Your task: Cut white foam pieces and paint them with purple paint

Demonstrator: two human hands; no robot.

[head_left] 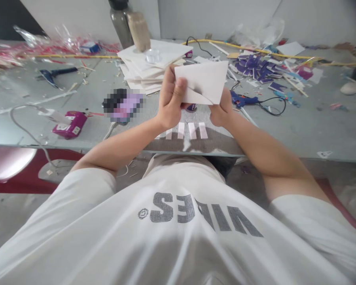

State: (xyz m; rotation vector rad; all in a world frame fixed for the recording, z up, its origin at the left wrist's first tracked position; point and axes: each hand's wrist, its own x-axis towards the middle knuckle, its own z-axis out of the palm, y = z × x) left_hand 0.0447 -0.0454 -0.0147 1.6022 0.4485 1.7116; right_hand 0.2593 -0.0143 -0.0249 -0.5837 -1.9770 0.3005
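Note:
Above the table edge my left hand [172, 99] grips a white board [206, 77] by its left side, thumb pressed on the front. A slanting line, like an edge or fold, crosses the board's lower part, with a grey shadow beside it. My right hand [221, 110] is curled at the board's lower right corner, its fingertips partly hidden behind it. Below the hands, several small white strips [180, 130] lie in a row on the table. A small dark purple item [191, 107] shows just under the board, mostly hidden.
Behind the board is a stack of white sheets [154, 63] bearing a beige bottle [139, 31]. A blue glue gun [245, 99] lies right, below purple scraps [256, 67]. Left are another glue gun [57, 74], a magenta power socket [69, 124] with cable, and a pixelated item [123, 105].

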